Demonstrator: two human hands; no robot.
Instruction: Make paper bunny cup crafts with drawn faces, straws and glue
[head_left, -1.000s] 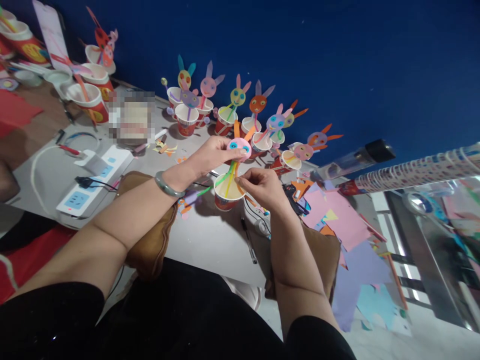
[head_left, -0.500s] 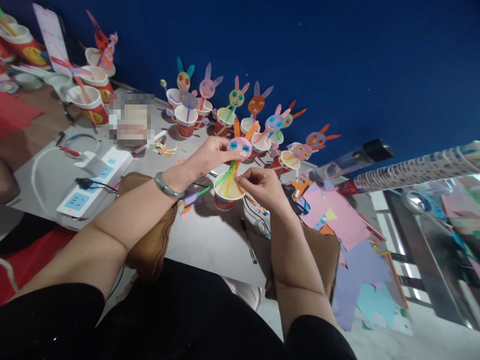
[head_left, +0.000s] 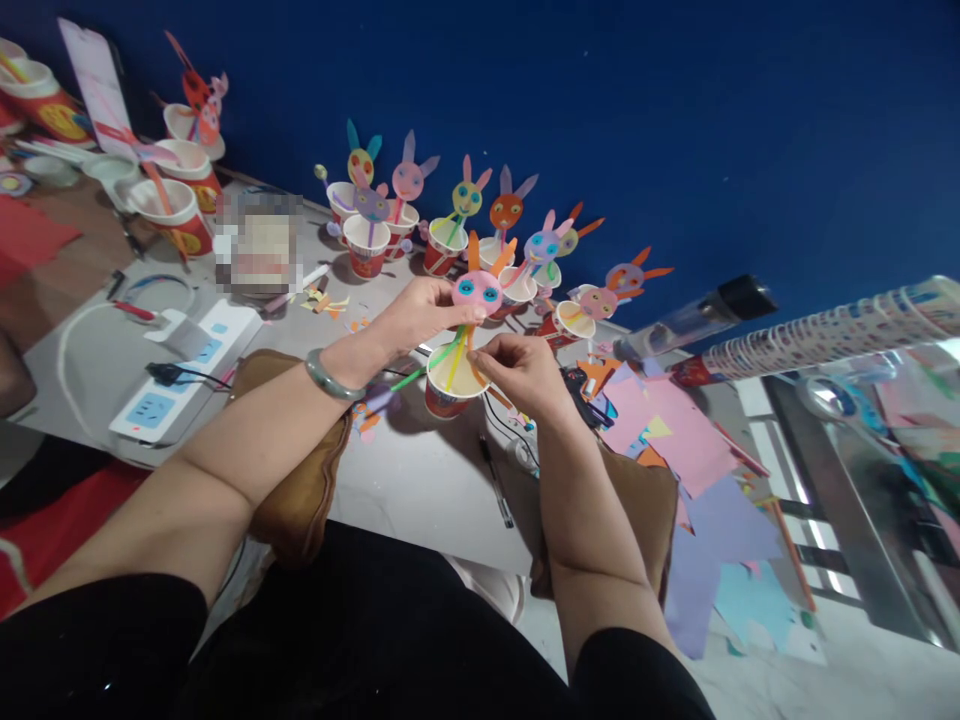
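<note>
Blue wall [head_left: 675, 150] behind; left hand [head_left: 421, 312] pinches the rabbit head [head_left: 478, 292], right hand [head_left: 521, 372] seemingly an orange strip [head_left: 470, 338]; hold both steady.

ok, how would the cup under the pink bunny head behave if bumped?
The paper cup is probably light and tippy: the pink head rises above its rim. Its wall looks like thin paper, so a hard squeeze would likely dent it. The narrow yellow strip looks apt to flex.
</note>
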